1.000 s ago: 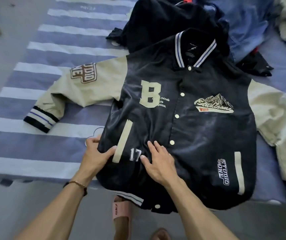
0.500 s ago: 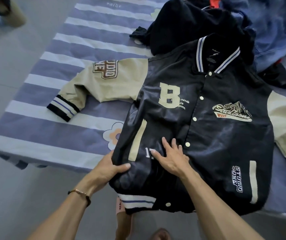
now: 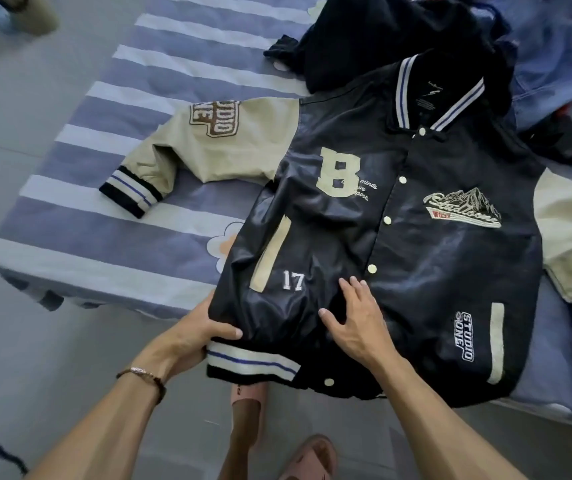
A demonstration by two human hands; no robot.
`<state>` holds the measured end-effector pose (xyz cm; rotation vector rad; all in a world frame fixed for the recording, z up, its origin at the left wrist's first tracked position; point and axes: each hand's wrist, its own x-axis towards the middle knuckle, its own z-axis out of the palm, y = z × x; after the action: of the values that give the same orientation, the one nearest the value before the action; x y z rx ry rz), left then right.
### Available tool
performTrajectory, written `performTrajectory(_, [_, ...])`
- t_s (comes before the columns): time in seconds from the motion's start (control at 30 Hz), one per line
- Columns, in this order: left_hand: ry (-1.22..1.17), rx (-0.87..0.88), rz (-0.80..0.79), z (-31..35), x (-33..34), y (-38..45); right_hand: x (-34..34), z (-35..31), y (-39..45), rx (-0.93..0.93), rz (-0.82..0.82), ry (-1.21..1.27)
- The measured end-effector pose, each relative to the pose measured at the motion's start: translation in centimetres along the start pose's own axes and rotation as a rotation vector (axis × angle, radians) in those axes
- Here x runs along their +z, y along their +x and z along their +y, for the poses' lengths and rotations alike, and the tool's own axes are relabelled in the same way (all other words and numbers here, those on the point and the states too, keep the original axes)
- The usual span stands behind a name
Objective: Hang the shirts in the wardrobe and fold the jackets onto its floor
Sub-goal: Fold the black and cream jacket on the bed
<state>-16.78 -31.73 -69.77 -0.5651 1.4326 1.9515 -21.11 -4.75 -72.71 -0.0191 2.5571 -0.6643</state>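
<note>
Jacket (image 3: 398, 244) on striped bed (image 3: 111, 237)

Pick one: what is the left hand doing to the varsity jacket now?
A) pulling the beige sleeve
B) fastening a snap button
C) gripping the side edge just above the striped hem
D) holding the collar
C: the left hand clasps the varsity jacket at its side edge just above the striped hem, thumb on top, while the right hand lies flat on the front.

Striped bedsheet (image 3: 160, 81) with flower print (image 3: 224, 237); pink slippers (image 3: 312, 455) on grey floor (image 3: 18, 358).
</note>
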Motion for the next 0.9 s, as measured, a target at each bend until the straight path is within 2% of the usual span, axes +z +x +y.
performTrajectory(0.07, [0.118,0.023,0.086,0.3,1.4,-0.4,-0.3,0.2,0.1,0.011,-0.046,0.075])
performTrajectory(0.1, [0.176,0.045,0.184,0.8,2.1,-0.4,-0.7,0.2,0.2,0.019,-0.06,0.102])
performTrajectory(0.23, [0.386,0.02,0.828,0.7,0.6,-0.5,-2.9,0.4,-0.3,0.023,-0.048,0.08])
performTrajectory(0.27, [0.48,-0.016,0.908,0.0,-0.3,-0.3,-3.1,0.7,-0.6,0.018,-0.042,0.036])
performTrajectory(0.3, [0.589,-0.064,0.9,-0.7,-0.9,-0.2,-3.0,0.9,-0.9,0.019,-0.04,-0.01])
performTrajectory(0.4, [0.851,-0.187,0.69,-3.0,-1.7,0.9,-1.6,1.9,-1.8,0.004,-0.055,-0.14])
performTrajectory(0.5, [0.997,-0.285,0.442,-3.1,-2.3,1.4,-0.7,1.7,-1.9,0.026,-0.04,-0.188])
performTrajectory(0.53, [1.057,-0.326,0.414,-2.6,-2.4,1.4,-0.7,1.3,-1.8,0.038,-0.034,-0.196])
performTrajectory(0.63, [1.129,-0.301,0.533,-0.2,-2.2,1.5,-1.4,-0.4,-0.6,0.031,0.018,-0.194])
performTrajectory(0.77, [1.071,-0.002,0.771,5.1,-2.1,3.9,-2.8,-4.7,3.5,-0.057,0.067,-0.143])
performTrajectory(0.9, [0.627,0.082,0.734,10.5,-4.2,9.8,-4.2,-9.3,9.0,-0.127,0.083,-0.119])
